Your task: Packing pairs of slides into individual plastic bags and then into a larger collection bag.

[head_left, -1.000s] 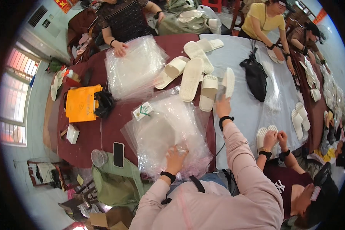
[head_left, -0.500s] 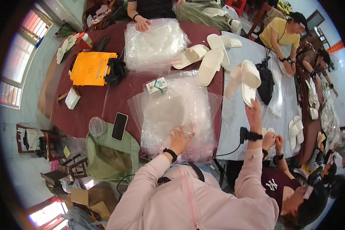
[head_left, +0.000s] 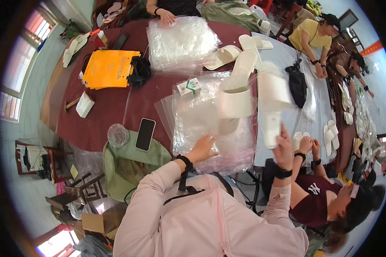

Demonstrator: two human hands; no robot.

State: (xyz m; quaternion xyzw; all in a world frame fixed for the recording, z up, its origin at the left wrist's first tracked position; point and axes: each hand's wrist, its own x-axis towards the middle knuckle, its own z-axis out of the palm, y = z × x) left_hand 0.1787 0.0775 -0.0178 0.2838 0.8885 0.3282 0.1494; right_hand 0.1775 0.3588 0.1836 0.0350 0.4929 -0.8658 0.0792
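Observation:
My left hand (head_left: 204, 147) lies flat, fingers spread, on the near edge of a stack of clear plastic bags (head_left: 201, 111) on the dark red table (head_left: 103, 115). My right hand (head_left: 283, 144) is raised over the stack's right side and grips a pair of white slippers (head_left: 273, 105) by the heel end. The second slipper (head_left: 236, 102) hangs beside it over the bags, slightly blurred. A small white and green box (head_left: 189, 85) rests on the far edge of the stack.
A black phone (head_left: 145, 133), a clear round lid (head_left: 118, 135) and a green bag (head_left: 128, 156) lie to my left. An orange bag (head_left: 109, 68), a second bag stack (head_left: 180, 40) under another person's hand (head_left: 166, 17), loose white slippers (head_left: 244, 60), a black bag (head_left: 297, 83). A person in maroon (head_left: 317, 192) sits at my right.
My right hand has lifted the white slippers off the table and brought them back toward me, over the bag stack. My left hand has stayed on the bags.

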